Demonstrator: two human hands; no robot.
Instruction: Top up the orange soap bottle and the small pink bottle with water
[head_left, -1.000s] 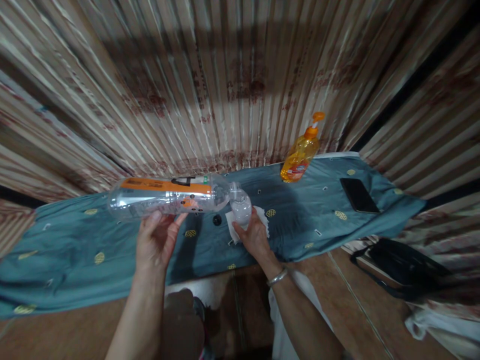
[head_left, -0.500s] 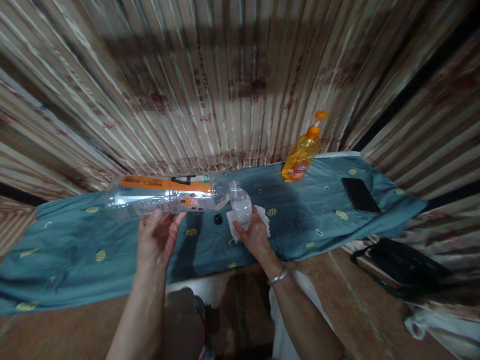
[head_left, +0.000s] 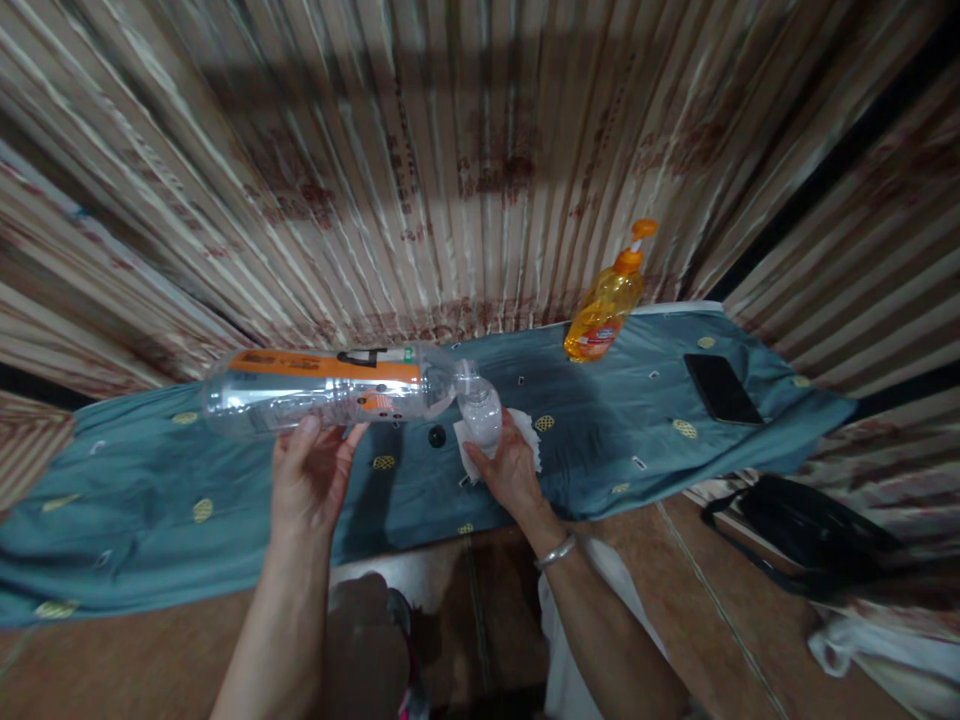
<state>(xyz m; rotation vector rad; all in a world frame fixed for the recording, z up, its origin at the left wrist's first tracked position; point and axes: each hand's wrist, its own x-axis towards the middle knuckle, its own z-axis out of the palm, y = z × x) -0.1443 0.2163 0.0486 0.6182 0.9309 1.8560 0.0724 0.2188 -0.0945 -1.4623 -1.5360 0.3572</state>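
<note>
My left hand [head_left: 309, 478] grips a large clear plastic bottle [head_left: 322, 388] with an orange label, held on its side with its neck pointing right. The neck meets the mouth of a small clear bottle [head_left: 480, 414] that my right hand [head_left: 508, 470] holds upright above a white tissue [head_left: 528, 432]. A small black cap [head_left: 436, 436] lies on the blue cloth between my hands. A metal bangle sits on my right wrist.
A blue patterned cloth [head_left: 150, 500] covers the low surface. An orange pump soap bottle [head_left: 606, 300] stands at the back right, a black phone [head_left: 721, 388] lies right of it. A black bag [head_left: 810, 528] rests on the floor. Striped curtains hang behind.
The large bottle has shifted slightly left and up with my left hand. The small bottle and my right hand stay in place.
</note>
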